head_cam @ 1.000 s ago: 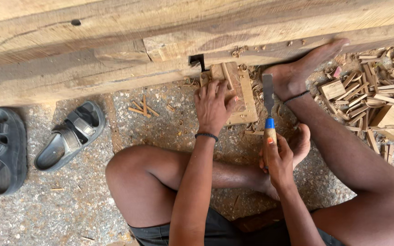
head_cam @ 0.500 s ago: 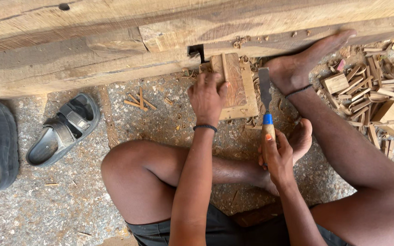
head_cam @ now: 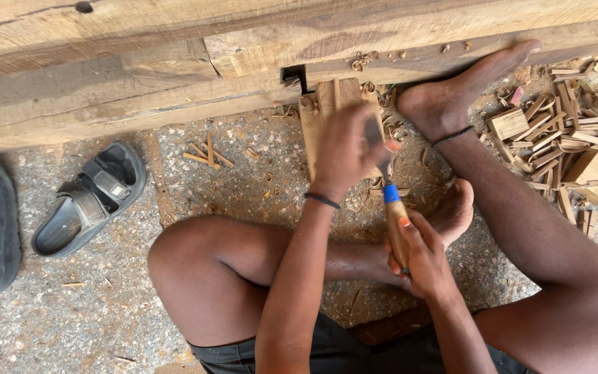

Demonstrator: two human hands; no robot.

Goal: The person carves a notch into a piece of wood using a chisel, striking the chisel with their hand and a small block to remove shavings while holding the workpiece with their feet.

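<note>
Chisel (head_cam: 390, 208) with wooden handle and blue collar stands roughly upright over the gravel floor (head_cam: 70, 325), blade end toward a small wooden block (head_cam: 327, 121). Right hand (head_cam: 420, 260) is nearest, fingers wrapped tight about the handle. Left hand (head_cam: 347, 149) lies further out on the block, fingers curled and pinching the blade near its tip. Beyond, the block abuts a large timber beam (head_cam: 140, 76) beside a dark mortise (head_cam: 295, 75). Offcuts (head_cam: 569, 138) lie heaped right; sandals (head_cam: 88, 197) lie left.

Rough wooden beam (head_cam: 105, 97), wooden-handled chisel (head_cam: 396, 228)
</note>
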